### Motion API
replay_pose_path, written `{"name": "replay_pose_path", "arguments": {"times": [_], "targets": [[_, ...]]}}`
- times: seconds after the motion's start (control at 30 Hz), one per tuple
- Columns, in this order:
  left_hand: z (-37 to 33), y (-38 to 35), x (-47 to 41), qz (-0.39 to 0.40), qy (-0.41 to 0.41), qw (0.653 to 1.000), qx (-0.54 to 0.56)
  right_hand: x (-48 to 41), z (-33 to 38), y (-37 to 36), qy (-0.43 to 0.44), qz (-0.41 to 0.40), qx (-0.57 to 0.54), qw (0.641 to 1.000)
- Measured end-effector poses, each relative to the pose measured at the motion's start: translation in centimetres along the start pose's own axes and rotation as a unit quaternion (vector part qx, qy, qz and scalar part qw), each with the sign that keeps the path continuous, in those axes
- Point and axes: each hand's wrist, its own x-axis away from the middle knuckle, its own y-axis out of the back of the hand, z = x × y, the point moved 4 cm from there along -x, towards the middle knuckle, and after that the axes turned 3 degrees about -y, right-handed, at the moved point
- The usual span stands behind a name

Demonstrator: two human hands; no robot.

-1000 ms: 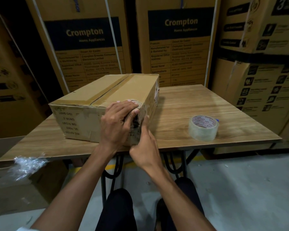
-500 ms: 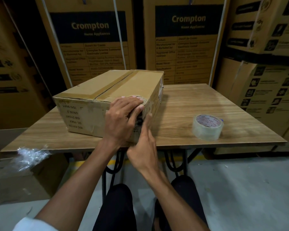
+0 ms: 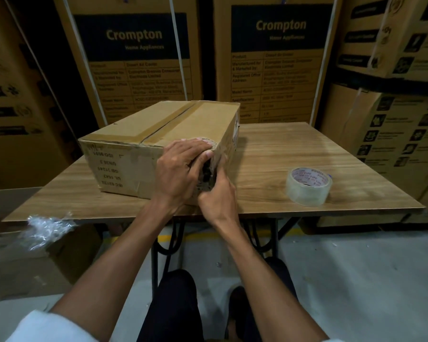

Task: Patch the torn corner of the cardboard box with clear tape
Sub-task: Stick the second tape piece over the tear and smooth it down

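Observation:
A brown cardboard box [image 3: 143,144] lies on the wooden table [image 3: 282,154], its near right corner torn, with a dark ragged gap [image 3: 206,172] showing between my hands. My left hand [image 3: 178,174] lies flat over the box's front face and top edge beside the tear, fingers pressed on the cardboard. My right hand [image 3: 219,193] presses against the box's right side at the torn corner, fingers together. A roll of clear tape [image 3: 308,186] lies flat on the table to the right, apart from both hands.
Tall stacked Crompton cartons [image 3: 143,60] wall in the back and both sides. Crumpled clear plastic [image 3: 46,229] sits on a lower box at the left. My legs and the table's black metal frame [image 3: 168,243] are below the near edge.
My right hand has slid closer along the box's side toward the torn corner. My left hand stays pressed on the corner. The camera view has shifted slightly.

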Motion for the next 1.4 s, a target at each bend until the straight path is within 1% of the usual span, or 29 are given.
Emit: {"name": "replay_pose_path", "arguments": {"times": [0.07,0.2,0.33,0.4,0.43,0.5,0.57,0.6,0.63,0.67,0.73,0.77,0.8,0.87,0.93,1.0,1.07,1.17,1.23,1.4], "targets": [[-0.1,0.1,0.0,0.002,0.002,1.0,0.007,-0.2,-0.4,0.6,0.001,-0.001,0.012,1.0],[-0.1,0.2,0.2,0.0,0.005,1.0,0.016,1.6,-0.1,-0.5,0.041,0.01,-0.014,0.999],[0.1,0.2,0.0,-0.004,0.002,1.0,0.012,2.2,-1.3,-1.2,-0.014,0.037,0.01,0.999],[0.1,0.1,0.1,-0.002,0.003,1.0,0.009,1.6,-1.3,0.1,-0.004,0.014,0.02,1.0],[0.2,0.0,0.2,0.002,0.003,1.0,0.007,1.1,-0.8,1.0,0.026,-0.016,0.012,0.999],[0.3,-0.3,0.3,0.007,-0.003,1.0,0.004,-0.2,0.8,2.3,0.128,-0.064,0.002,0.99],[0.4,-0.3,0.5,0.004,-0.016,1.0,0.001,-1.5,1.7,2.7,0.223,-0.059,0.031,0.973],[0.5,-0.3,0.8,-0.007,-0.019,1.0,0.006,-2.1,1.7,2.7,0.254,-0.061,0.043,0.964],[0.6,-0.3,1.3,-0.023,-0.008,0.999,0.023,-2.5,1.3,2.7,0.275,-0.068,0.048,0.958],[0.7,-0.2,2.1,-0.042,0.021,0.998,0.045,-2.9,0.8,2.7,0.288,-0.075,0.047,0.954],[0.5,-0.7,4.4,-0.056,0.065,0.995,0.053,-3.1,0.0,2.6,0.295,-0.086,0.041,0.951],[0.1,-1.2,5.4,-0.041,0.053,0.997,0.023,-3.2,0.0,2.5,0.295,-0.089,0.033,0.951],[-0.3,-2.0,6.3,-0.013,0.018,0.999,-0.024,-3.2,0.0,2.4,0.293,-0.089,0.021,0.952],[-0.4,-3.7,7.1,0.041,-0.065,0.989,-0.13,-3.2,0.1,2.4,0.291,-0.089,0.003,0.953],[0.4,-4.6,6.9,0.064,-0.096,0.969,-0.219,-3.1,0.1,2.3,0.297,-0.083,-0.005,0.951],[1.0,-5.3,6.5,0.069,-0.109,0.958,-0.255,-3.3,-0.1,2.7,0.302,-0.082,0.0,0.95],[1.3,-5.7,6.7,0.07,-0.1,0.96,-0.253,-3.4,0.0,3.1,0.308,-0.083,0.007,0.948],[1.4,-5.7,7.5,0.065,-0.046,0.972,-0.219,-3.5,0.0,3.2,0.306,-0.079,0.011,0.949],[1.6,-5.6,8.4,0.066,-0.02,0.973,-0.222,-3.4,0.0,3.1,0.308,-0.077,0.014,0.948],[2.0,-5.0,9.9,0.086,0.009,0.974,-0.208,-3.3,0.1,3.3,0.307,-0.078,0.018,0.948]]}}
